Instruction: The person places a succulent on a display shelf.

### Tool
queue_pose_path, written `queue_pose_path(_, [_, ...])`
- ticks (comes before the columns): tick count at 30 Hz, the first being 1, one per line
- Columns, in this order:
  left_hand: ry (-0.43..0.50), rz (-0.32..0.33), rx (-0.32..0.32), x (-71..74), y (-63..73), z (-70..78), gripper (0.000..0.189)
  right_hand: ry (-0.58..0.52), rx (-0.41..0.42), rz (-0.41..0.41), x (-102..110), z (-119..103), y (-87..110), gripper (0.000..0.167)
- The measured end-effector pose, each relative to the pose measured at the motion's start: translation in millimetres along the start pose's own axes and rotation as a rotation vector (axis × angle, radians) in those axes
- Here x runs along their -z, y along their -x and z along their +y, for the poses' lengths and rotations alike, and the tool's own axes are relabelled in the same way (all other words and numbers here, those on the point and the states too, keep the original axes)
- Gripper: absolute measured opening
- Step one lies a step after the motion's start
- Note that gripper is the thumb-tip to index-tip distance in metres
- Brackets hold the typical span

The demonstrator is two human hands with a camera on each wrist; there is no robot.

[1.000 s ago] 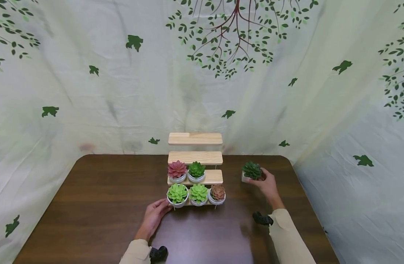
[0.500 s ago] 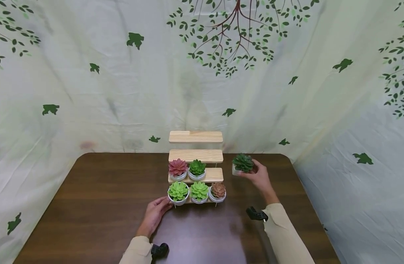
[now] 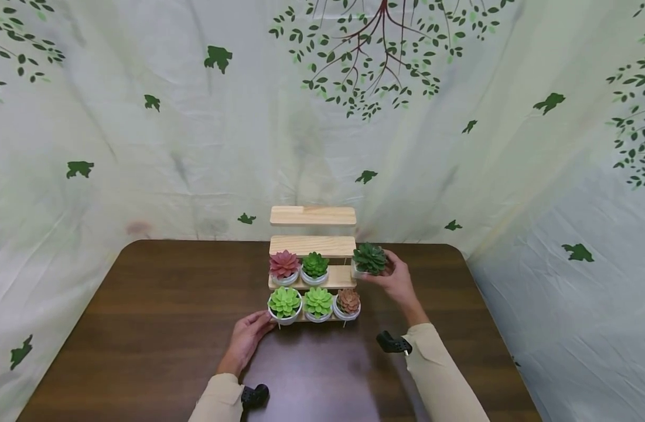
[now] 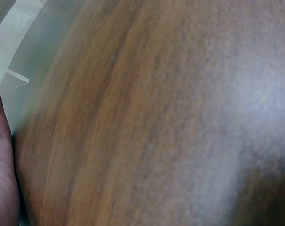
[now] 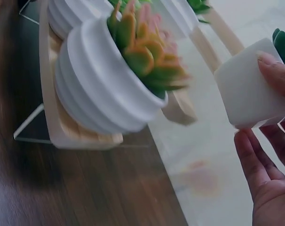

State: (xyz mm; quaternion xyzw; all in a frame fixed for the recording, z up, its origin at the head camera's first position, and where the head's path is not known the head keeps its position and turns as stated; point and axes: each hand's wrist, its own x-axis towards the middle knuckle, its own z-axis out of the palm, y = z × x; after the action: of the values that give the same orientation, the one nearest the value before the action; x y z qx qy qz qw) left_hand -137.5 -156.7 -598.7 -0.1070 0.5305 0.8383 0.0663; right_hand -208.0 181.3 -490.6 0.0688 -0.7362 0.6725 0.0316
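A dark green succulent in a white square pot (image 3: 369, 259) is in my right hand (image 3: 398, 282), thumb on one side and fingers beneath. In the head view it overlaps the right end of the second shelf from the bottom. On that shelf of the wooden tiered stand (image 3: 340, 278) are a pink succulent (image 3: 284, 265) and a green one (image 3: 315, 265). The bottom shelf bears two light green succulents (image 3: 285, 302) and a reddish-brown one (image 3: 348, 302). My left hand (image 3: 248, 340) touches the stand's left end by the front-left pot, its fingertips partly hidden.
The stand's top two shelves (image 3: 313, 215) are bare wood, held by thin white legs. It stands on a brown wooden table (image 3: 185, 293). A pale curtain with printed leaves (image 3: 195, 146) hangs right behind the table's back edge.
My right hand has carried the dark green succulent leftward, from the table's right side to the stand's right end. My left hand has stayed at the stand's left end.
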Motion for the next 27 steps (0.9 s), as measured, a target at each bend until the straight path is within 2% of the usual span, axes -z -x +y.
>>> queue_pose_path(5, [0.001,-0.001,0.002,-0.1,-0.5,0.0,0.018,0.006,-0.016,-0.02,-10.8,-1.4,-0.1,0.066])
queue_pose_path(13, [0.003,0.043,0.041,-0.9,-2.6,-0.2,0.014,-0.035,-0.018,-0.039,-24.8,1.2,0.7,0.066])
queue_pose_path(23, [0.003,0.051,0.039,0.0,-3.6,-2.1,0.015,-0.041,-0.043,-0.056,-36.1,3.8,2.0,0.064])
queue_pose_path(27, [0.006,0.036,0.025,-0.3,-3.4,-2.0,0.016,-0.034,-0.046,-0.051,-38.0,5.6,2.3,0.064])
